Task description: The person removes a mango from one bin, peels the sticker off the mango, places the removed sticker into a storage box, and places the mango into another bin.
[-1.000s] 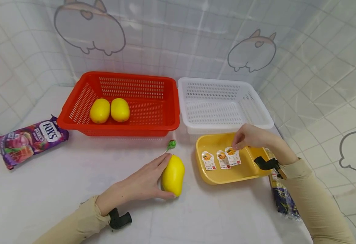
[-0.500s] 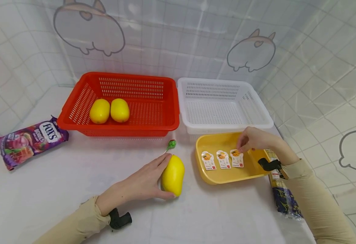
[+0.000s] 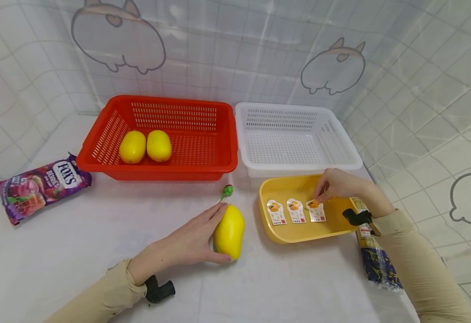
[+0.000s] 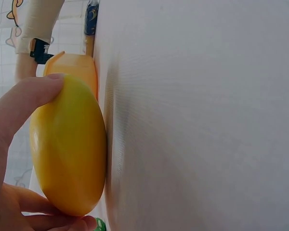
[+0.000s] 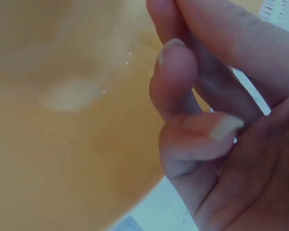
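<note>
On the white tabletop lies a yellow mango. My left hand grips it, thumb at the near end and fingers at the far end; the left wrist view shows the mango close up. My right hand reaches into the yellow tray, fingers curled, pinching the top edge of a small white card with a mango picture. Two similar cards lie left of it, the middle card and the left card. In the right wrist view the curled fingers show, but the card is hidden.
A red basket holding two yellow mangoes stands at the back, beside a white basket. A green lollipop lies beyond my left hand. A purple candy bag lies left, a blue-and-gold packet right.
My right hand has moved slightly right and nearer, sliding the right card away from the middle one, so the three now lie apart in a row. The left hand and mango have not moved.
</note>
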Demonstrator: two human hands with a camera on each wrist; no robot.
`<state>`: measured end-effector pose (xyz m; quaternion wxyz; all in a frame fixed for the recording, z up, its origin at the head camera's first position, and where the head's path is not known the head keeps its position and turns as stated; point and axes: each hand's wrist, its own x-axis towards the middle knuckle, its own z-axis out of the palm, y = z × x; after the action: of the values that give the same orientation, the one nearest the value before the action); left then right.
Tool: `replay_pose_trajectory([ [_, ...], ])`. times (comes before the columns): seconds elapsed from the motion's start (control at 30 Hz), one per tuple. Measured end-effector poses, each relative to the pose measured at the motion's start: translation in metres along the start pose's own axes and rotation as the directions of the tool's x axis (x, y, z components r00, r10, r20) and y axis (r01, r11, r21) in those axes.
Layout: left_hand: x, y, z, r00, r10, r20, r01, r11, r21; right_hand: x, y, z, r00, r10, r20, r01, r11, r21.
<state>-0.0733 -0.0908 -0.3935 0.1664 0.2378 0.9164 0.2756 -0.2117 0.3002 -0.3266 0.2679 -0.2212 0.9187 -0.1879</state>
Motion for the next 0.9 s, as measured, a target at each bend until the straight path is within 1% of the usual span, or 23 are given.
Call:
replay_pose_trajectory([
  [0.1,0.000,0.000,0.000,1.000,0.002,-0.003,-0.002,1.000,0.002,0.002,0.001,0.002,1.000,-0.003,-0.014,0.003,1.000,-0.014],
  [0.33,0.001,0.000,0.000,1.000,-0.007,0.002,0.007,1.000,0.000,0.004,0.003,0.004,0.999,0.028,-0.039,-0.030,0.999,-0.037],
  [0.57,0.000,-0.001,0.000,1.000,0.003,-0.001,-0.003,1.000,0.002,0.004,0.007,0.009,0.998,-0.019,-0.067,0.014,0.996,-0.083],
  [0.7,0.000,-0.001,0.000,1.000,0.007,-0.003,-0.007,1.000,0.003,0.005,0.008,0.012,0.996,-0.010,-0.084,0.002,0.995,-0.099],
  [0.9,0.001,0.000,0.000,1.000,0.003,0.000,-0.003,1.000,0.007,0.008,0.012,0.014,0.997,-0.022,-0.072,0.011,0.990,-0.144],
])
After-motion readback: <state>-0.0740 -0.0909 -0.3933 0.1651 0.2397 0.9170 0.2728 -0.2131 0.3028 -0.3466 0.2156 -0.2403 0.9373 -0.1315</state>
